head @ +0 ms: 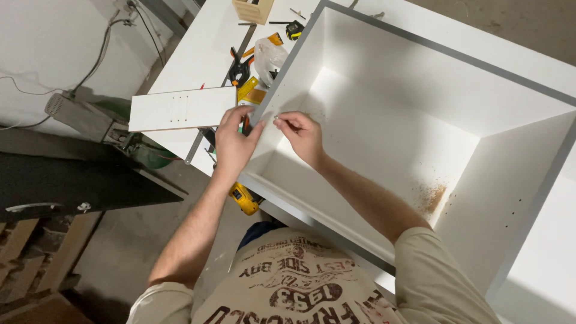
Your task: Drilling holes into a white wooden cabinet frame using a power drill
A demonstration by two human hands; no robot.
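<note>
Light bright, even, from above and to my right. White cabinet [420, 114] interior near overexposed on floor panel; detail washed out there. Soft shadow across upper inner wall and right side panel. My left hand [233, 141] and right hand [302, 135] sharp, well lit, faint shadows under them on cabinet wall. Floor [138, 240] at left dim, murky, grainy. Sawdust [433, 197] in corner clearly resolved. Wide-angle bend visible along cabinet edges toward frame borders. No motion blur. My shirt [300, 288] at bottom slightly soft.

Bare left hand [233, 143] and right hand [302, 135] meet ahead, arms outstretched, right fingertips [279, 122] pinched together.
</note>
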